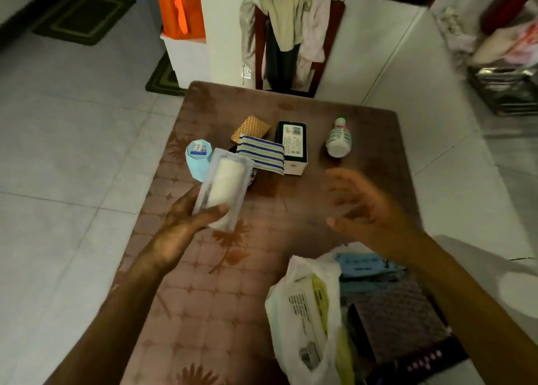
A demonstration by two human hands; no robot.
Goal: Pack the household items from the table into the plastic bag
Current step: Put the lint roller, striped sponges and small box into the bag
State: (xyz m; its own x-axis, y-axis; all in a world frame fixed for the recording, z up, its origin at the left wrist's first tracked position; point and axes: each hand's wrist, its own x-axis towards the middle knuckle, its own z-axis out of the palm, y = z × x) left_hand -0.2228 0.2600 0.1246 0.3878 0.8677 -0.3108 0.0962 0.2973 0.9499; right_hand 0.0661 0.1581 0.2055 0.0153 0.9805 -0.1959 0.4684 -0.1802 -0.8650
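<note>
My left hand grips a clear-wrapped white pack and holds it above the brown patterned table. My right hand hovers over the table with fingers spread and nothing in it, blurred by motion. The white plastic bag lies open at the near right, with a yellow-and-white packet and a blue pack inside. On the far half of the table sit a pale blue container, a striped cloth, a tan woven sponge, a dark green and white box and a small white bottle.
A dark patterned item lies at the near right beside the bag. A chair draped with clothes stands beyond the table's far edge. An orange bag sits on a white cabinet at the back left. Tiled floor surrounds the table.
</note>
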